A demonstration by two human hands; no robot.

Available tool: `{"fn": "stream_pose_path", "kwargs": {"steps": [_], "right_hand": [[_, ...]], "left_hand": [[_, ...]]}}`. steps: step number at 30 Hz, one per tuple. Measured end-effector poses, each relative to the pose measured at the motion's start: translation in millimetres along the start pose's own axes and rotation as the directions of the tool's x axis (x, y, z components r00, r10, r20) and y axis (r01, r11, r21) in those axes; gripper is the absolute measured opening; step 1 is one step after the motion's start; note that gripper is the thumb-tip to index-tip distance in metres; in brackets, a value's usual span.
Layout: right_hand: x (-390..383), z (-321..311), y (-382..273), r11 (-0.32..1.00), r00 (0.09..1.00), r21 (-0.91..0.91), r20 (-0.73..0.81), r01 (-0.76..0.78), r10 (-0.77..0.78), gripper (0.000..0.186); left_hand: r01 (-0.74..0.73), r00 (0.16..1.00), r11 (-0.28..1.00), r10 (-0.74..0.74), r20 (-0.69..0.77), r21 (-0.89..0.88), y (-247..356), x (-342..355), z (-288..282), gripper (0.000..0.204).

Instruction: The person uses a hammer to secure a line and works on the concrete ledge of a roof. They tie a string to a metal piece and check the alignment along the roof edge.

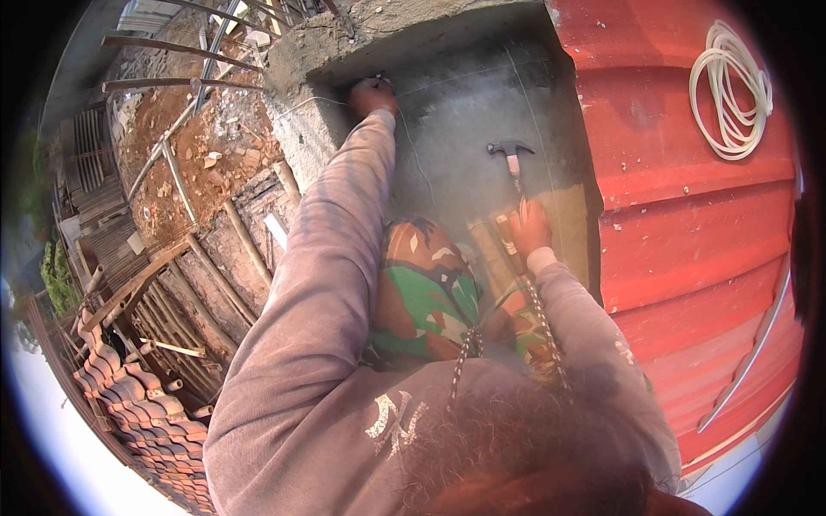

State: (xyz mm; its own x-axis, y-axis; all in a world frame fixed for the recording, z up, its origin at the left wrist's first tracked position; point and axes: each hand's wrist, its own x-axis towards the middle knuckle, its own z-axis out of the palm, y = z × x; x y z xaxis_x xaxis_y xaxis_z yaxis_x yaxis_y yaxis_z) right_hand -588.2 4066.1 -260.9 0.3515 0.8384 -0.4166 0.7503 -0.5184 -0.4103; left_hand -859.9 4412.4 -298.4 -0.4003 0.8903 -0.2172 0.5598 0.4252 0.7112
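My right hand [529, 225] is wrapped round the handle of a claw hammer [510, 150]. Its dark head lies over the grey cement floor of a walled recess, pointing away from me. At the far left corner of that recess, my left hand [373, 97] is closed with its fingertips against the cement wall [331, 62]. Something small and pale shows at the fingertips, too small to name. A thin string [460, 79] runs across the recess from beside this hand, and other thin lines cross the cement floor [465, 129].
Red corrugated metal roofing [688, 241] borders the recess on the right, carrying a coil of white hose or cable [731, 90]. On the left, the ground drops to a rubble-strewn lot [215, 163] with wooden poles. Clay roof tiles [129, 396] lie lower left. Rods [181, 52] project at upper left.
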Motion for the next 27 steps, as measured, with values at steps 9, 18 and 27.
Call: {"fn": "stream_pose_path", "kwargs": {"steps": [9, 18, 27], "right_hand": [[41, -25, -140, 0.919, 0.959, 0.285, 0.000, 0.271, -0.283, 0.036], [96, -17, -229, 0.856, 0.890, 0.253, -0.061, 0.451, -0.451, 0.029], [91, -24, -234, 0.895, 0.918, 0.229, 0.018, 0.382, -0.396, 0.030]], "left_hand": [[-0.102, 0.994, 0.995, 0.102, -0.045, -0.004, -21, 5, 11, 0.019], [-0.051, 0.998, 0.998, 0.050, -0.036, -0.034, -13, 2, 11, 0.023], [0.007, 1.000, 0.997, -0.008, -0.022, -0.075, -23, 6, 15, 0.030]]}}
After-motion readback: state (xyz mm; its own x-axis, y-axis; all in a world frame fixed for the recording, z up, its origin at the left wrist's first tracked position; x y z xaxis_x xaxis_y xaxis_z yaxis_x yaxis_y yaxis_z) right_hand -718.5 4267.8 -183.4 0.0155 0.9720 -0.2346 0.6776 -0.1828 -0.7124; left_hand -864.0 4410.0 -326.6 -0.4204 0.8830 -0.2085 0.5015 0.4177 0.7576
